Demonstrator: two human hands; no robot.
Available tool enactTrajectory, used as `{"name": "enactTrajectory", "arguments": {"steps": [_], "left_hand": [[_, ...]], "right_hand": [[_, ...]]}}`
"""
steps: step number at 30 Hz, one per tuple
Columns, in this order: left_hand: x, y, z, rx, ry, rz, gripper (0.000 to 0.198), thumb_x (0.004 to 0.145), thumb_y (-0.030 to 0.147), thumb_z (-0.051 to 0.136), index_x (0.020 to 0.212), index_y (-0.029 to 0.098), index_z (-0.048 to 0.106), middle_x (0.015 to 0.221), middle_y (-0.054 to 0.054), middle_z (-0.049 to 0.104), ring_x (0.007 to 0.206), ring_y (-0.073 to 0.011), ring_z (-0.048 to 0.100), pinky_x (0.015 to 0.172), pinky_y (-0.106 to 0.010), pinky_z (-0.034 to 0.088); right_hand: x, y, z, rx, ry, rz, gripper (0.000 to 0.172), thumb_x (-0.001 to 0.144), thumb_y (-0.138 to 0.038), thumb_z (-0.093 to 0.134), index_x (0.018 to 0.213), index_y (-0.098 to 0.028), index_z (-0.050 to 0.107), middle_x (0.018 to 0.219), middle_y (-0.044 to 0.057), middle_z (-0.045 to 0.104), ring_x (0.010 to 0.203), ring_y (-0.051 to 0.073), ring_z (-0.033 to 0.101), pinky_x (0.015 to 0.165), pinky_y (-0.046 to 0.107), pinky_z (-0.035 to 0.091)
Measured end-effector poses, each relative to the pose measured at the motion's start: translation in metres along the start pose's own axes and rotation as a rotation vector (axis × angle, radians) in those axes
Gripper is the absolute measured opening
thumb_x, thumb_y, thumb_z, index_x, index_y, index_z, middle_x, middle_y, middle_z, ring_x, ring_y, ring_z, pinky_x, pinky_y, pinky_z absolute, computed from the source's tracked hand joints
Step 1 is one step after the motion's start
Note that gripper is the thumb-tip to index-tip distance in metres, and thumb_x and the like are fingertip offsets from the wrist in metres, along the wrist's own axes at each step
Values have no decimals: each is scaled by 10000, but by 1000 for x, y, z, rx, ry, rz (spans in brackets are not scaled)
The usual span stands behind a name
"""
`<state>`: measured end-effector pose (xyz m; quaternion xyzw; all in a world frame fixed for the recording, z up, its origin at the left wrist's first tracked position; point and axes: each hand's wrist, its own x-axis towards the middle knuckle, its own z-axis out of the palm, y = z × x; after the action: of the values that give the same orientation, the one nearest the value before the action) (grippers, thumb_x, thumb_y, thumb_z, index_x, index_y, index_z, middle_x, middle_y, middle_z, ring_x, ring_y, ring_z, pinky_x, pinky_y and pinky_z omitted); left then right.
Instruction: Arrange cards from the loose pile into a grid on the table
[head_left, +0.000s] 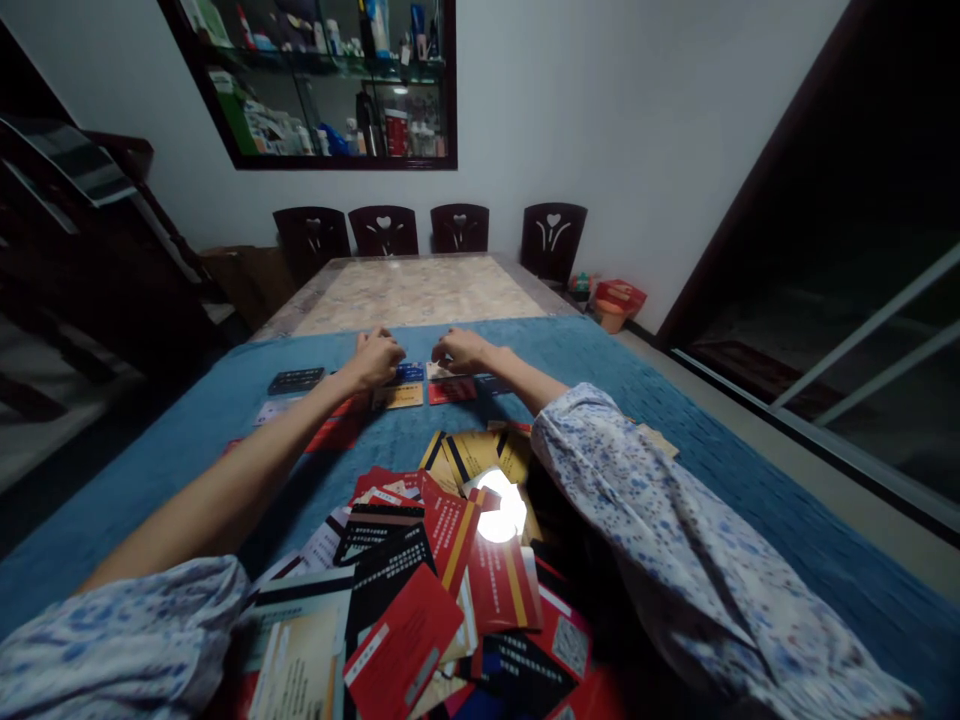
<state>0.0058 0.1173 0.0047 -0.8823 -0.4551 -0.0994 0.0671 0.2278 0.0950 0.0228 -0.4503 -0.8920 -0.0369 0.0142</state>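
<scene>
Two cards lie at your fingertips on the blue cloth (559,345): a blue card (410,371) beside your left hand (379,358) and a white card (437,371) by your right hand (459,350). Your right fingers bend down onto or just over the white card; whether they pinch it cannot be told. Your left fingers curl, and what they grip, if anything, is hidden. Nearer you, a yellow card (399,396) and a red card (452,391) lie flat, and a loose pile (405,640) spreads before you. Expect each card to be light, thin and stiff with some spring, probably slick enough to slide over its neighbours. Flat on the cloth, a card offers little edge: press the cloth beside it, tip one edge up, then pinch two opposite edges.
</scene>
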Motion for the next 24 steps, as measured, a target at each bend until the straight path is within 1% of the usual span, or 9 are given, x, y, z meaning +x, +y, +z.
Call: {"name": "enactTrajectory", "arguments": {"steps": [3,7,12,18,22,24], "left_hand": [[-1,7,-2,-13,30,11,310,805,193,468,828,186,777,960,-127,737,1189,-349,486,920,-504,341],[-1,22,1,-3,70,29,299,819,201,491,865,190,786,917,-123,740,1143,-341,506,908,-491,358],[-4,56,2,4,72,88,315,836,202,491,923,190,793,952,-136,734,1116,-338,504,881,-481,386],[-7,100,0,-15,14,139,271,801,280,576,941,191,791,978,-144,707,1091,-344,490,869,-480,404],[-8,124,2,-55,18,174,311,815,183,508,958,207,782,976,-121,706,1086,-321,486,872,-455,402],[-9,134,3,-76,24,192,322,810,155,503,959,212,783,997,-115,706,1087,-319,486,875,-454,399]], "right_hand": [[-19,6,-3,-28,18,3,301,824,-102,572,1021,-198,778,1069,70,758,1024,210,616,749,251,388],[-48,18,-5,-48,45,6,270,841,-118,568,995,-179,781,1018,82,755,976,207,597,716,263,342],[-85,34,-5,-48,82,55,256,858,-154,564,994,-171,780,981,96,744,916,204,567,693,278,312],[-130,44,-4,-36,70,111,252,863,-151,564,996,-179,777,986,87,733,930,217,546,706,292,303],[-157,48,-3,-29,74,136,256,875,-152,553,998,-183,775,985,92,729,941,225,537,738,300,319],[-170,49,-2,-28,70,153,258,870,-141,557,1002,-182,774,983,95,727,942,226,531,745,305,321]]}}
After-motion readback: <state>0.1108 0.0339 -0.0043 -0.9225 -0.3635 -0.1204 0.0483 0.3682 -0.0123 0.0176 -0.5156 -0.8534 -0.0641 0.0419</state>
